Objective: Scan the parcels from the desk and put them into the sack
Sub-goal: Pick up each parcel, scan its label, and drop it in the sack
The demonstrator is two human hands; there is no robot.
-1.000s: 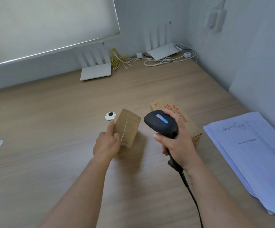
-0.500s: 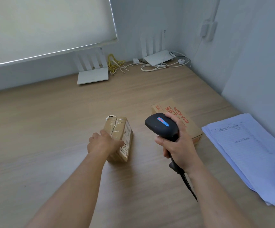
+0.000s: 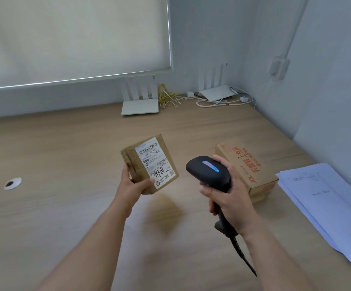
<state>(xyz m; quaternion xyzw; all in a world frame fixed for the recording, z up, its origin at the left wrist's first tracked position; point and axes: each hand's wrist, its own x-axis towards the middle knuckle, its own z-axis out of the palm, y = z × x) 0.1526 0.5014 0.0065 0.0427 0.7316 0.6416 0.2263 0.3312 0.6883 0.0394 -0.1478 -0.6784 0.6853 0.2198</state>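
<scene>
My left hand grips a small brown cardboard parcel by its lower left corner and holds it above the desk. Its white shipping label with barcodes and handwriting faces me. My right hand grips the handle of a black barcode scanner, whose head sits just right of the parcel; its cable trails down toward me. A second, larger cardboard parcel with red print lies on the desk behind my right hand. No sack is in view.
A stack of white papers lies at the right desk edge, with a dark object at the frame edge. Two white routers and loose cables sit along the back wall. A round cable grommet is on the left.
My left hand has picked the small parcel up off the desk and turned it so the label faces me. The scanner hand has stayed roughly in place.
</scene>
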